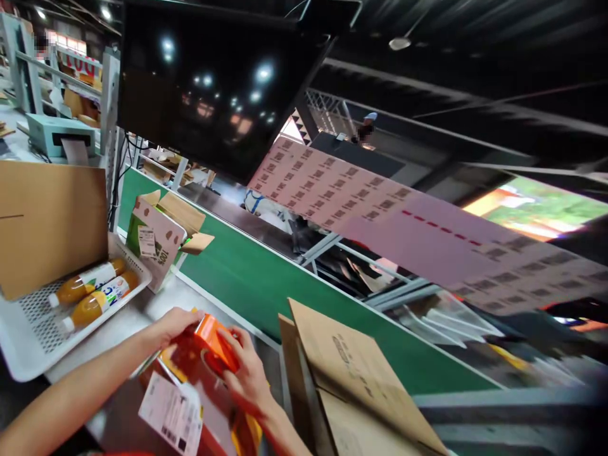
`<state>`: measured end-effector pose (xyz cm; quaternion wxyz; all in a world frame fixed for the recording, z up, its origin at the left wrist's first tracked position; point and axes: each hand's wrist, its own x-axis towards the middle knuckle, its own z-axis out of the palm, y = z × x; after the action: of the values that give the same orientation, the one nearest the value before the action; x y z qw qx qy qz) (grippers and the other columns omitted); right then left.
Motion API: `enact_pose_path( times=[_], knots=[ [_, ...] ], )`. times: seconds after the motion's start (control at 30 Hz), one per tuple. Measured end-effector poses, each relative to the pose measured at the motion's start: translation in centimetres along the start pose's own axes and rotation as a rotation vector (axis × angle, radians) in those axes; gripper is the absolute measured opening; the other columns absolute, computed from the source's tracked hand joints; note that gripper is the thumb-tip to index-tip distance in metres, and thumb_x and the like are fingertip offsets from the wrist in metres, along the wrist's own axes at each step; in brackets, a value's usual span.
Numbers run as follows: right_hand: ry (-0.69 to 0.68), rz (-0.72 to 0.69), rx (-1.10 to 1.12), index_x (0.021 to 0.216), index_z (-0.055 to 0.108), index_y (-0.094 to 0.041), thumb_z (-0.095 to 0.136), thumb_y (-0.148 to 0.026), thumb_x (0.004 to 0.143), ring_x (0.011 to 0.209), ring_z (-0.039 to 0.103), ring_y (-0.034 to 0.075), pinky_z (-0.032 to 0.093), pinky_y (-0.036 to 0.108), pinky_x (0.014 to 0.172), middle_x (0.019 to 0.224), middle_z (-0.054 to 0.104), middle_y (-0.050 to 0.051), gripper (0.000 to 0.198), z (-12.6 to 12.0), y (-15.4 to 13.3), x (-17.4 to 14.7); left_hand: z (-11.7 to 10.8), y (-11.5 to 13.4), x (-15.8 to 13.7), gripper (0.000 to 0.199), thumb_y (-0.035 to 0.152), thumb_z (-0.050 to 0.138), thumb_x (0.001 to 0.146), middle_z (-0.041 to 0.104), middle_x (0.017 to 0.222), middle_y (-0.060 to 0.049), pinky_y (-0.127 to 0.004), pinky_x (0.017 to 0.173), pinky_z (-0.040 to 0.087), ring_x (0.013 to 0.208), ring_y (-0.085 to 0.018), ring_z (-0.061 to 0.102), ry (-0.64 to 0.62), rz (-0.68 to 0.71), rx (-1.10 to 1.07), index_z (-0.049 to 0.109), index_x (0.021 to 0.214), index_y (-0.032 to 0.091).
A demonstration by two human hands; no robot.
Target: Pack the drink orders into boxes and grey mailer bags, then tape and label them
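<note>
An orange block-shaped thing (215,339), its exact kind unclear, sits at the upper part of a red printed carton (216,405). My right hand (247,370) is closed around its right side, with fingers over the top and thumb in front. At its upper left corner, the fingers of my left hand (178,326) are bent and pressed together, with their tips partly hidden. On the carton's near face is a white printed label (171,413). Blurring and both forearms hide some of the carton's edges.
Left, a white perforated basket (28,354) holds juice bottles (99,301) and a cardboard sheet (52,221). Behind it stands an open printed carton (154,244). Folded cardboard (356,380) leans at right. A green belt (237,266) runs behind, beneath a dark monitor (204,82).
</note>
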<state>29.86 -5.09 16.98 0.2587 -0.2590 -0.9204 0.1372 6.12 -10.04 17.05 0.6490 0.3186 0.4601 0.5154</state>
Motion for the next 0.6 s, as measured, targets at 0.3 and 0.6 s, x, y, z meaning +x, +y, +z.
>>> enact_pose_path(
  times=[0.3,0.6],
  knots=[
    [-0.464,-0.011,-0.133,0.147,0.06,-0.023,0.055,-0.04,0.101,0.095,0.066,0.024,0.058,0.04,0.09,0.116,0.063,0.015,0.05,-3.5,-4.4,5.8,-3.2,-1.8,3.2,0.038,0.047,0.072,0.078,0.052,0.054,0.002,-0.029,0.059,0.036,0.058,-0.015,0.05,0.189,0.042,0.28,0.058,0.056,0.019],
    [-0.858,0.119,-0.255,0.126,0.073,-0.021,0.062,-0.031,0.086,0.078,0.061,0.019,0.046,0.03,0.077,0.094,0.064,0.006,0.042,-4.5,-5.7,10.6,-13.1,-6.8,3.5,0.027,0.032,0.063,0.084,0.063,0.058,-0.003,-0.03,0.06,0.038,0.056,-0.016,0.05,0.396,0.026,0.458,0.068,0.063,0.016]
  ],
)
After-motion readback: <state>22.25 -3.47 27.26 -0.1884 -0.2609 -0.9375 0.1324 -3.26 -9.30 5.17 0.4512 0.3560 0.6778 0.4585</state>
